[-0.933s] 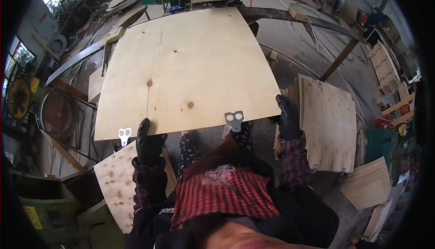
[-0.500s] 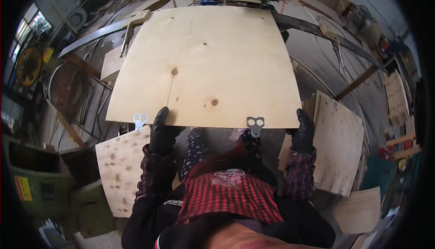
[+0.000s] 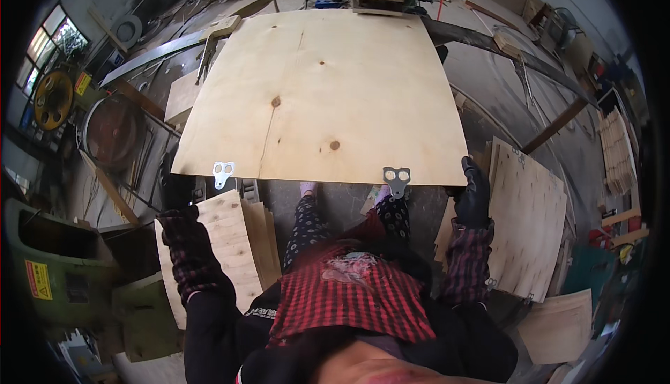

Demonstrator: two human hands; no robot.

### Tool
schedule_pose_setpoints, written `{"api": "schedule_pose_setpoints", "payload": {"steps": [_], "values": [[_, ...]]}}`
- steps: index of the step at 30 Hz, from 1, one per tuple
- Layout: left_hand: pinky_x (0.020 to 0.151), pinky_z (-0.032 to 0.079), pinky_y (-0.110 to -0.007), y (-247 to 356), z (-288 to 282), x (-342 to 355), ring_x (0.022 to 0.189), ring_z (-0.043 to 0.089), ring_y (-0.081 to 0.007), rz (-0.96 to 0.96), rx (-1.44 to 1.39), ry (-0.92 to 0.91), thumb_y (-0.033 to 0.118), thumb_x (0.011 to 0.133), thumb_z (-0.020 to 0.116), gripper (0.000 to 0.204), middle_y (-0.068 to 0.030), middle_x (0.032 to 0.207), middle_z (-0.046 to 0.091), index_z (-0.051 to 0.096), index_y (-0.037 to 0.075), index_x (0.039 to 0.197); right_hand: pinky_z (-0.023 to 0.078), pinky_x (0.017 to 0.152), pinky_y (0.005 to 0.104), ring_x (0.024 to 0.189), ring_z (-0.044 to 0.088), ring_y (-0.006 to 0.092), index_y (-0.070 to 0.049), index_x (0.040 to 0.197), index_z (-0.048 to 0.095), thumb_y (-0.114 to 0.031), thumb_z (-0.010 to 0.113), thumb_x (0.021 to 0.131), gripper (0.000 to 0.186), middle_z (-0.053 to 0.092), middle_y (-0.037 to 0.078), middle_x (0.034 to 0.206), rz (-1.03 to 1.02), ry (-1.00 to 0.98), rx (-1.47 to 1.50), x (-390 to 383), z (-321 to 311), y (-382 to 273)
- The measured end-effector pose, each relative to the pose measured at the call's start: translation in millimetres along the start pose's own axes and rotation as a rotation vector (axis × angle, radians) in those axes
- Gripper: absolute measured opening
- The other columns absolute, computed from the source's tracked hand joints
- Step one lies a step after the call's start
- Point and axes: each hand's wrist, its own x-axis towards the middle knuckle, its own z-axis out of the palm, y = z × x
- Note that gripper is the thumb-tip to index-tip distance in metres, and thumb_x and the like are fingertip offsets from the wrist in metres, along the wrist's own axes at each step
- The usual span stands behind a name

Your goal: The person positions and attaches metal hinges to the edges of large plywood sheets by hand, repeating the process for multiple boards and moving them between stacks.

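Two brackets [image 3: 223, 174] already sit on the board [image 3: 328, 98], seven and five o'clock, remaining fastening unclear; right hand [image 3: 474, 192] grasps its four-o'clock corner; left hand [image 3: 176, 187], eight o'clock, grip untellable.

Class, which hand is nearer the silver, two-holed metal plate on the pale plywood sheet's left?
Left: the black-gloved left hand is just left of the plate; the right hand, well right.

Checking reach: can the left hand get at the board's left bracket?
Likely yes: the left hand is by the near left corner of the board, nothing visible blocking the left bracket.
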Motion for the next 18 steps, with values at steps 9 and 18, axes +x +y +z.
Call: {"api": "schedule_pose_setpoints", "payload": {"steps": [9,18], "values": [[0.044,0.043,-0.022,20.4,98.7,-27.1,0.059,0.059,-0.0137,-0.375,-0.257,-0.375,0.043,0.088,0.047,0.061,-0.0065,0.101,0.060,0.031,0.010,0.138,0.043,0.052,0.0200,0.065,0.059,0.0088,-0.005,0.106,0.061,-0.028,0.049,0.092,0.029,0.064,0.003,0.084,-0.063,0.115,0.016,-3.6,-182.8,-29.7],[0.053,0.045,-0.020,62.2,237.1,-56.3,0.066,0.058,-0.0109,-0.447,-0.531,-0.275,0.039,0.089,0.048,0.060,-0.0076,0.105,0.059,0.031,0.011,0.139,0.048,0.087,0.0287,0.101,0.059,0.0188,0.001,0.113,0.054,-0.021,0.049,0.093,0.030,0.062,0.011,0.109,-0.098,0.082,0.403,61.7,-293.5,-32.3]]}}
